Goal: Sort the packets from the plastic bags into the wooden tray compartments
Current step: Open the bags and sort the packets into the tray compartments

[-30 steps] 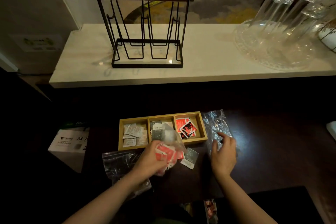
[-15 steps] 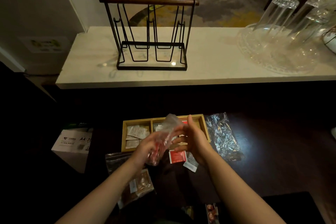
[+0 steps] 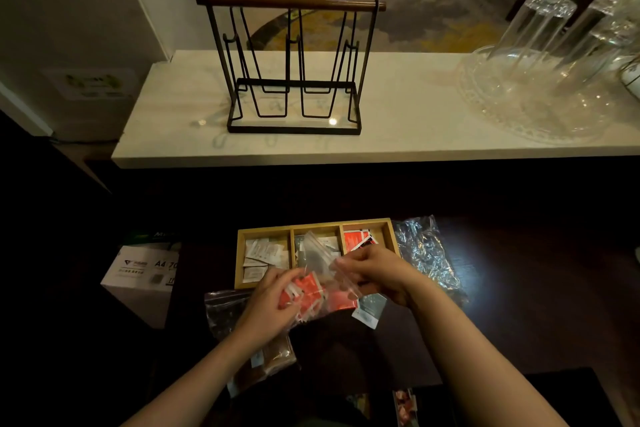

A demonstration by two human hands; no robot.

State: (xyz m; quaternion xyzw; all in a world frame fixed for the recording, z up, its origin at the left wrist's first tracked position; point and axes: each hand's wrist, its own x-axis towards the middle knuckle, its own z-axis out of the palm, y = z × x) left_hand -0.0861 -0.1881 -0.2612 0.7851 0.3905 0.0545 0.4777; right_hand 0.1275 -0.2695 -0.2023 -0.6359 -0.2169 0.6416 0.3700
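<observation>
Both hands meet over the near edge of the wooden tray (image 3: 393,236), sharing one clear plastic bag (image 3: 320,262) of red packets (image 3: 308,289). My left hand (image 3: 268,308) is curled under and around the bag's full lower end, where the red packets bunch against the palm; my right hand (image 3: 372,270) pinches the bag's upper, emptier part, near what I take to be its mouth, though the film is too clear to show whether it is open. The bag's long axis runs from lower left, at the left hand, up and away toward the tray's middle compartment, so its top already leans over the tray. What counts for the next move: the compartment already holding red packets is the rightmost one, just beyond the right hand's knuckles, so that hand is nearer and the bag's mouth would need to swing right, I judge. The left compartment holds white packets (image 3: 258,255). One loose pale packet (image 3: 369,308) lies on the dark table (image 3: 519,305) just below the right hand. An emptied crinkled bag (image 3: 426,253) lies right of the tray, and another bag with brown contents (image 3: 266,362) lies under the left wrist.
</observation>
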